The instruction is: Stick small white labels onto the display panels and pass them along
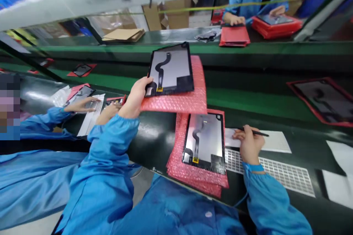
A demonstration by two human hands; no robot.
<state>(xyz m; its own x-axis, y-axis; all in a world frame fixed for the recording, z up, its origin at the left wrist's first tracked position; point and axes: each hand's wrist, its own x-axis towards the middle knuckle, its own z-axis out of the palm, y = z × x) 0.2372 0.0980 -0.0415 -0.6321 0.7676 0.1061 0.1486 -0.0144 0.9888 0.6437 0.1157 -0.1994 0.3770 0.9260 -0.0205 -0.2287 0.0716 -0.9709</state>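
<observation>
- Currently, the left hand is raised beyond the lower panel and to its left, closed on the edge of the raised panel and the pink bubble-wrap sheet beneath it; the thumb lies on top, the other fingers are mostly hidden.
- The raised panel is tilted, its grey back showing a dark ribbon cable, and hangs above the lower panel's far left side.
- The lower panel lies back up on a pink bubble-wrap stack, on the dark bench.
- Just right of the lower panel, the right hand has its fingers curled around a black pen-like tool; whether the fingertips also touch the white sheet below, I cannot tell.
- A white grid sheet starts at the lower panel's right edge and runs under the right wrist.
- Farther right of the lower panel, another panel lies on red wrap.
- Well left of the lower panel, a co-worker's hand is over a pale strip.
- Far beyond the lower panel and to its right, another person's hand rests at a red stack.
</observation>
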